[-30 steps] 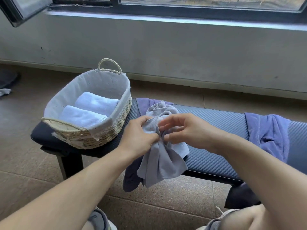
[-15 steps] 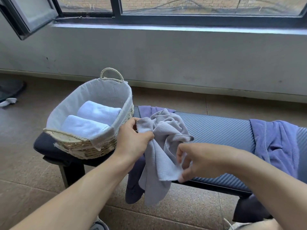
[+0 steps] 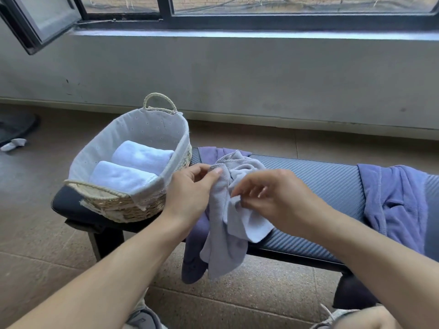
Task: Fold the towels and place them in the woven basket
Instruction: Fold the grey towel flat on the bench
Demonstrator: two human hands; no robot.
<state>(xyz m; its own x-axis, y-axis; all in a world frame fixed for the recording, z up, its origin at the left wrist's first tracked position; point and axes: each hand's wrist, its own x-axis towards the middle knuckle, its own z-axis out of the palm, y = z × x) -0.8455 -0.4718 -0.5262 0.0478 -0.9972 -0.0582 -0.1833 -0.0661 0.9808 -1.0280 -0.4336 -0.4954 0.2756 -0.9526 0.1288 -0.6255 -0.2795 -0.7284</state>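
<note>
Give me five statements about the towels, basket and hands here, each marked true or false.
1. Two folded white towels lie in the woven basket. True.
2. The left hand pinches the grey towel. True.
3. The grey towel is folded flat. False: it hangs crumpled over the bench edge.
4. The right hand rests on the basket. False: it pinches the grey towel.
5. The purple towel lies in the basket. False: it is draped over the bench.
</note>
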